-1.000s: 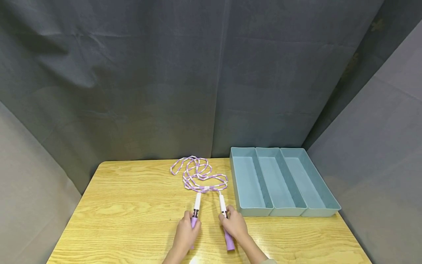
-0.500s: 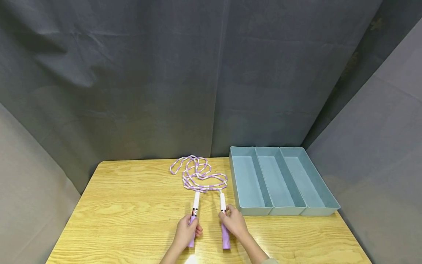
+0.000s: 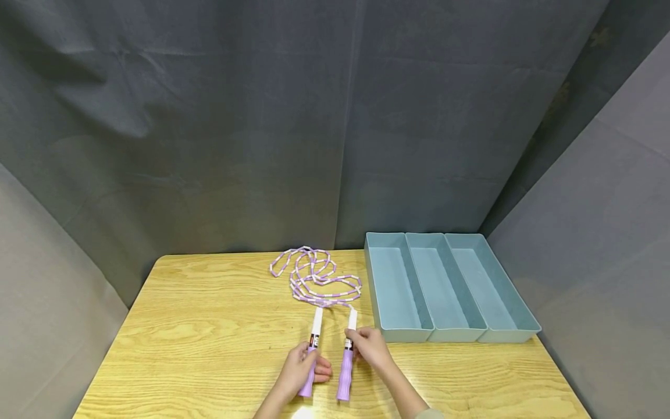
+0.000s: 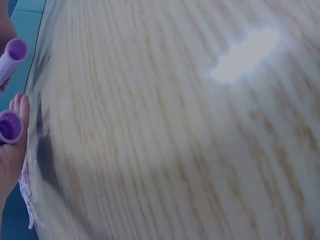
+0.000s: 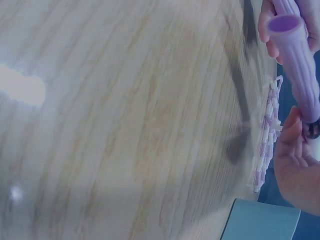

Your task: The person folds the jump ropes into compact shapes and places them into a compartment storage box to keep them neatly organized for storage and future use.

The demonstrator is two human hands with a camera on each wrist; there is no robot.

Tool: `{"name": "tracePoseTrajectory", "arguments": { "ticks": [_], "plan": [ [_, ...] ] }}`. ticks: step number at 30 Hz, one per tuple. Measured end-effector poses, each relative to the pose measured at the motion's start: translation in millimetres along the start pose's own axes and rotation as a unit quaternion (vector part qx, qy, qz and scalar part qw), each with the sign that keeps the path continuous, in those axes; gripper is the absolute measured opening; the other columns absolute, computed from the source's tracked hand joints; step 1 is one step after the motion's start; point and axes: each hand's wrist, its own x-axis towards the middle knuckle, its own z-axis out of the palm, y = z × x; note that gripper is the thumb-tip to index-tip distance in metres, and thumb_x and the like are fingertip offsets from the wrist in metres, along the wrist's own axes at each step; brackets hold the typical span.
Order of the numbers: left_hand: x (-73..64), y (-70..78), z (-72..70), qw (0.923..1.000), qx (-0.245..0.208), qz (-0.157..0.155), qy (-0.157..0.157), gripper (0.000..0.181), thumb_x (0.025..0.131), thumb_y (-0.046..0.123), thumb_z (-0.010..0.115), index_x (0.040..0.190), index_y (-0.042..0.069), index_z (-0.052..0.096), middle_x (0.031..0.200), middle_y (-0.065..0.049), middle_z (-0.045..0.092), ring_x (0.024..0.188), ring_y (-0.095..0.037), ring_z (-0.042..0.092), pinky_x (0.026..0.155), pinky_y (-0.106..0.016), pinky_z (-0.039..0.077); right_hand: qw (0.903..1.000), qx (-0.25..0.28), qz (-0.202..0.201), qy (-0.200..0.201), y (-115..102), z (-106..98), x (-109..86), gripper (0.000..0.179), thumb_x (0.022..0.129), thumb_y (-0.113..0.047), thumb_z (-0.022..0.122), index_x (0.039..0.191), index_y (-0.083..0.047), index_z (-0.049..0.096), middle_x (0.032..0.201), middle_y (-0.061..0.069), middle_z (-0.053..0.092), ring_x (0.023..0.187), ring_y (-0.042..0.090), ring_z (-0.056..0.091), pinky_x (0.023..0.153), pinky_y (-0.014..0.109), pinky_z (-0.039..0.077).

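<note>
A jump rope with a purple-and-white beaded cord [image 3: 325, 295] lies loosely looped on the table. Its two handles, white toward the cord and purple at the hollow ends, stand nearly side by side. My left hand [image 3: 295, 371] holds the left jump rope handle [image 3: 317, 322] under the thumb, with the other fingers reaching out beneath it. With thumb and fingertips, my right hand [image 3: 373, 349] pinches the right jump rope handle [image 3: 345, 375] around its dark label band. In the right wrist view that purple grip [image 5: 299, 70] hangs above the table, its open end toward the camera.
A blue-green three-compartment tray [image 3: 459, 336] stands on the wooden table [image 3: 209, 331], right of the cord. Dark grey cloth [image 3: 251, 145] hangs behind the table's far edge, and pale panels [image 3: 617, 221] flank both sides.
The right handle's purple end has swung left toward the other handle, and the right hand's grip now sits at the label. The left hand's fingers have spread out to the right beneath its handle.
</note>
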Motion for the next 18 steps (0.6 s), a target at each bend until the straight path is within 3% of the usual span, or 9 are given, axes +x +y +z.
{"name": "tracePoseTrajectory", "arguments": {
  "ticks": [5, 13, 18],
  "plan": [
    [-0.6, -3.0, -0.1, 0.9995, -0.019, -0.014, -0.023, 0.026, 0.095, 0.009, 0.04, 0.105, -0.015, 0.036, 0.083, -0.021, 0.065, 0.069, -0.026, 0.067, 0.067, -0.042, 0.055, 0.997, 0.072, 0.017, -0.026, -2.2, 0.1, 1.6, 0.025, 0.085, -0.015, 0.06, 0.094, 0.008, 0.057, 0.051, 0.0, 0.051, 0.045, 0.011, 0.048, 0.044, 0.031, 0.048],
    [0.5, -4.0, 1.3, 0.9993, -0.02, -0.025, -0.02, 0.025, 0.094, 0.015, 0.044, 0.1, -0.01, 0.042, 0.083, -0.017, 0.065, 0.067, -0.02, 0.066, 0.064, -0.038, 0.056, 0.9901, 0.122, 0.041, -0.055, -21.9, -5.8, -6.2, 0.022, 0.086, -0.011, 0.058, 0.092, 0.011, 0.057, 0.066, 0.003, 0.06, 0.05, 0.012, 0.054, 0.048, 0.024, 0.049],
    [1.5, -4.6, 4.0, 0.9993, -0.012, -0.033, -0.013, 0.026, 0.093, 0.016, 0.046, 0.1, -0.009, 0.044, 0.078, -0.009, 0.061, 0.063, -0.014, 0.061, 0.056, -0.03, 0.055, 0.99, 0.12, 0.044, -0.06, -25.9, -5.9, -6.1, 0.024, 0.086, -0.011, 0.059, 0.092, 0.012, 0.058, 0.064, 0.001, 0.058, 0.054, 0.012, 0.055, 0.055, 0.028, 0.052]
  ]
}}
